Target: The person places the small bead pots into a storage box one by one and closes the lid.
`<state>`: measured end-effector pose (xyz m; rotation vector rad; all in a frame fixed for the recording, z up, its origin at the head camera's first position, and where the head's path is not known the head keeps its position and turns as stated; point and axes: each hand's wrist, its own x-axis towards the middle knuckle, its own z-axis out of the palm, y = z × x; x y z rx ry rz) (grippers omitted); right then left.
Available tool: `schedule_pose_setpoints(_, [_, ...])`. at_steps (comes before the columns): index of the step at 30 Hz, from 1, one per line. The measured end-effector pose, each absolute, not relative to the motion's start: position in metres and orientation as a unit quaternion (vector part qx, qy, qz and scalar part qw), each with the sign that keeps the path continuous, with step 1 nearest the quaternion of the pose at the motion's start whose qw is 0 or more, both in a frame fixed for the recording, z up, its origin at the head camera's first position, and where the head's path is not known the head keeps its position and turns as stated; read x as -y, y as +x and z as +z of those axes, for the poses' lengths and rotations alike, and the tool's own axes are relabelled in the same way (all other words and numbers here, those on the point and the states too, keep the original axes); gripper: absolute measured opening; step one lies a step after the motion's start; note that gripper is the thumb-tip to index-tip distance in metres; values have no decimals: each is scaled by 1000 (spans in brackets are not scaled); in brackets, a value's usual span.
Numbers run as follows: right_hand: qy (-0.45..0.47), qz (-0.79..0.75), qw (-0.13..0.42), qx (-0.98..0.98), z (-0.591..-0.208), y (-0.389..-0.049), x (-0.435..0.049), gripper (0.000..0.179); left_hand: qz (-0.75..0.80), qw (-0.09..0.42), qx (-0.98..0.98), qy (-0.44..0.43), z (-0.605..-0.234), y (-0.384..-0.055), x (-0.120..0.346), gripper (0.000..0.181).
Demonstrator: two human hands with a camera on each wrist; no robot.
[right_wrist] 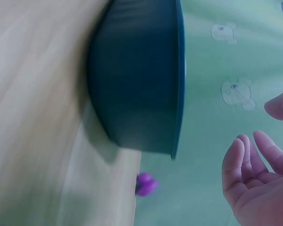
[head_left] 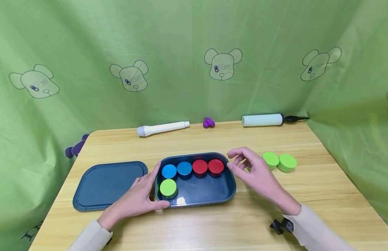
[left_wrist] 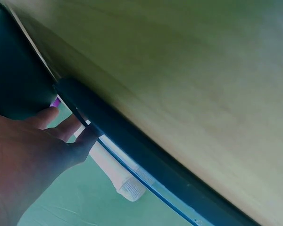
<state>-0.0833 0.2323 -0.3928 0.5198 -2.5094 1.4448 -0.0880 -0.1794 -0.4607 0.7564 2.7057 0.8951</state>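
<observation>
A dark blue oblong container (head_left: 197,204) stands on the table, and my left hand (head_left: 139,197) grips its left end, thumb at the front wall and fingers along the left side. Along its back wall stand two blue round blocks (head_left: 184,169) and two red round blocks (head_left: 216,167). A green round block (head_left: 168,187) sits at the front left inside. Just off the container's right end, my right hand (head_left: 253,170) hovers with loosely bent fingers and nothing held. Beyond it are more green round blocks (head_left: 287,162), one mostly hidden by the hand.
A dark blue lid (head_left: 109,184) lies left of the container. Toward the back edge lie a white toy microphone (head_left: 164,128), a small purple object (head_left: 208,122) and a pale hand pump (head_left: 263,120). Green printed cloth (head_left: 178,69) hangs behind the table.
</observation>
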Motion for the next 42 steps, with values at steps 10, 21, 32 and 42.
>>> schedule_pose_setpoints(10, [140,475,122,860,-386,-80,-265,24,304,100,-913,254,-459,-88,179,126])
schedule_pose_setpoints(21, [114,455,152,870,-392,-84,-300,28,303,98,-913,254,-459,-88,179,127])
schedule_pose_setpoints(32, [86,434,159,882,-396,-88,-329,28,303,98,-913,253,-458,-90,179,126])
schedule_pose_setpoints(42, [56,396,163,902,-409,-93,-367,36,303,101,-912,258,-457,-91,179,127])
